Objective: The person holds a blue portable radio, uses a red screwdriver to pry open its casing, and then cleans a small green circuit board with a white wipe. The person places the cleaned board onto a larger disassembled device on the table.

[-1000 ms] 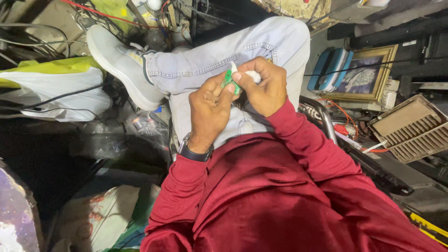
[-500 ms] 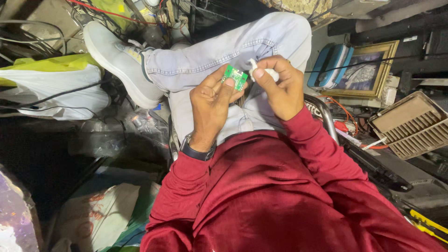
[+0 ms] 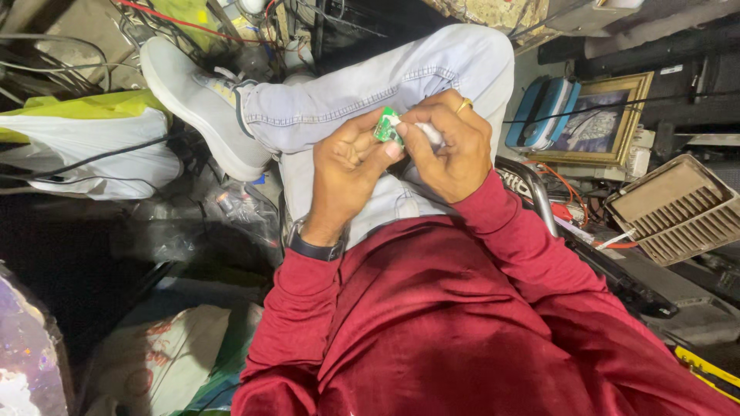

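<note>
Close in: left hand (image 3: pixel 347 166) pinches small green circuit board (image 3: pixel 385 125) between thumb and fingertips, above lap. Right hand (image 3: pixel 449 146) curled round white part (image 3: pixel 430 134), touching board's right edge; gold ring (image 3: pixel 463 105) on finger. Black watch (image 3: pixel 312 248) on left wrist. Under hands: crossed leg in pale jeans (image 3: pixel 370 85), grey shoe (image 3: pixel 196 104). Farther right: framed picture (image 3: pixel 593 123), brown slatted grille (image 3: pixel 678 208). Left: white bag (image 3: pixel 85 158).
</note>
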